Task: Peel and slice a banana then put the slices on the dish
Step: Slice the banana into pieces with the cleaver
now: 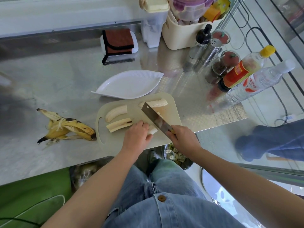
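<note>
A pale cutting board point(171, 102) lies near the table's front edge. On it rest two lengthwise banana halves point(116, 111) point(119, 124) at the left and a sliced banana piece point(158, 103) at the back right. My left hand point(137, 135) presses a short banana piece point(152, 130) onto the board. My right hand point(182, 137) grips the handle of a knife point(154, 117), whose wide blade slants across the board right beside that piece. The white leaf-shaped dish point(130, 84) sits just behind the board with nothing in it. The banana peel point(65, 127) lies to the left.
Bottles point(243, 69), shakers point(209, 51) and jars point(227, 63) crowd the right side of the metal table. A cream basket point(179, 37) and a clear container point(153, 30) stand at the back, a brown cloth point(118, 41) on a white box beside them. Another person's leg point(276, 140) is at the right.
</note>
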`<state>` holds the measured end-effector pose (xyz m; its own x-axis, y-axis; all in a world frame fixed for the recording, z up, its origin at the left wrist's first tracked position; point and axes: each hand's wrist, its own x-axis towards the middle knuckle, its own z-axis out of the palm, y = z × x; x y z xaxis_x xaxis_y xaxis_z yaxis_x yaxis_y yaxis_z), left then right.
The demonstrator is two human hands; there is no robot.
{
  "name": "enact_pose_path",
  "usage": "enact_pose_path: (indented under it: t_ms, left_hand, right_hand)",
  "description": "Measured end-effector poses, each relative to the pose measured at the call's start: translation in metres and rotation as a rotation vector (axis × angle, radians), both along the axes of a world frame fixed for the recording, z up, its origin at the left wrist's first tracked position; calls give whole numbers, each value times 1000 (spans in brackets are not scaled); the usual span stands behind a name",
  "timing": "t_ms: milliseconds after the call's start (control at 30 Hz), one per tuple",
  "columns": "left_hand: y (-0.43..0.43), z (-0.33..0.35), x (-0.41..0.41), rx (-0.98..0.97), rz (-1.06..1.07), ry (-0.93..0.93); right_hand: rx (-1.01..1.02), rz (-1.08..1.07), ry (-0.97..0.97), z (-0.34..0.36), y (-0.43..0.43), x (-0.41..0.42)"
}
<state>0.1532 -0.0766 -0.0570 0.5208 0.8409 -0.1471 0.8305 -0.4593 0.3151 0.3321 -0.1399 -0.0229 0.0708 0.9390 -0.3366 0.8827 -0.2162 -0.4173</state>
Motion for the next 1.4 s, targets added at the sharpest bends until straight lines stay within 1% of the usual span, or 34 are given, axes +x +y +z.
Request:
enact_pose_path:
  t_ms: [133, 633, 867, 1267, 1400]
  left_hand:
    - [0, -3, 1, 4, 10, 3]
    - [-1, -1, 1, -8, 24, -27]
    - [-2, -1, 0, 7, 32, -38]
    - [-1, -1, 0, -9, 33, -20]
    - [-2, 0, 1, -16, 38, -25]
  right_hand:
    - [25, 18, -1, 5, -1, 1]
    - [-82, 73, -68, -3, 2, -3]
    - [23, 28, -1, 7, 2, -2]
    - [-34, 50, -36, 6, 2, -1]
    - [-85, 63, -54, 0, -1, -2]
